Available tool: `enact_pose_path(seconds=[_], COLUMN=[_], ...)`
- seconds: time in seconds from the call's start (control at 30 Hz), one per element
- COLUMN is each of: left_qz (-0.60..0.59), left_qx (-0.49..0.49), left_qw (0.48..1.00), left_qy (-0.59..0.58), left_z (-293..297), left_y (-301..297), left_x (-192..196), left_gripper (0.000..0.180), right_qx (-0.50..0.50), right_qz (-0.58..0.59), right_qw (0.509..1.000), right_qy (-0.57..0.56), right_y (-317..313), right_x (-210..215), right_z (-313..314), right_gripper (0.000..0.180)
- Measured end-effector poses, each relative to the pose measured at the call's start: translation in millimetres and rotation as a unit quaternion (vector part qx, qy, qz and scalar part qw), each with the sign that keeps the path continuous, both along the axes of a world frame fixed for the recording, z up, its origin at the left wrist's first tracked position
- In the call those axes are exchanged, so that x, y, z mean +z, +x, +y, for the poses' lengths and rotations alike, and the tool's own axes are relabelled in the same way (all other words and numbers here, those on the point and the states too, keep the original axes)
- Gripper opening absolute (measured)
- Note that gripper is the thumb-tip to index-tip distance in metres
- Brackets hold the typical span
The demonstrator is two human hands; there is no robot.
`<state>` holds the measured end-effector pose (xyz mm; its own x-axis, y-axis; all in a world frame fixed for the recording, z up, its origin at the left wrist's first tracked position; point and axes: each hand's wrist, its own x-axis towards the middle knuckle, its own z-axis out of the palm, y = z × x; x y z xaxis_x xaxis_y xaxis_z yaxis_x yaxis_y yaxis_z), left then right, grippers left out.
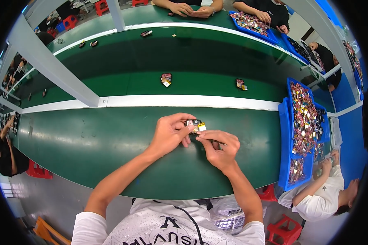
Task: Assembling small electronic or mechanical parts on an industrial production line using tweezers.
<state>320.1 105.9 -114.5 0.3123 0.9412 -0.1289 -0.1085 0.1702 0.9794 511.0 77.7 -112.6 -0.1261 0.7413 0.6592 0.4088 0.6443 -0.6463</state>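
Over the green workbench [106, 134], my left hand [167, 130] pinches a small black electronic device [189, 122] with a pale and red inside. A small yellow and silver battery pouch [202, 127] sticks out at the device's right side. My right hand [221, 150] is closed on a thin dark stick-like tool [220, 142], whose exact kind I cannot make out. Its fingertips meet the lower right edge of the device, close to my left thumb. My fingers hide part of the device and the tool's tip.
Blue bins [285, 143] heaped with small parts stand along the bench's right end. Beyond the white rail [192, 100], a green belt carries similar devices [166, 79], [241, 84]. A white post [55, 61] rises at the left. Other people work across the belt and at both sides.
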Motion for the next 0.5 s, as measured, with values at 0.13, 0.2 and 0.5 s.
enact_pose_path(seconds=[0.13, 0.2, 0.5], left_qz=[-0.032, -0.031, 0.065], left_qx=[-0.011, 0.003, 0.043], left_qw=[0.999, 1.000, 0.997], left_qy=[0.000, -0.002, 0.004], left_z=[1, 0, -2], left_y=[1, 3, 12], left_x=[6, 4, 3], left_gripper=[0.025, 0.025, 0.021], right_qx=[-0.010, -0.001, 0.004], right_qz=[0.029, 0.021, -0.039], right_qw=[1.000, 1.000, 0.996], right_qy=[-0.003, 0.011, 0.083], right_y=[1, 1, 1], right_x=[2, 0, -11], right_z=[-1, 0, 5], right_gripper=[0.014, 0.015, 0.017])
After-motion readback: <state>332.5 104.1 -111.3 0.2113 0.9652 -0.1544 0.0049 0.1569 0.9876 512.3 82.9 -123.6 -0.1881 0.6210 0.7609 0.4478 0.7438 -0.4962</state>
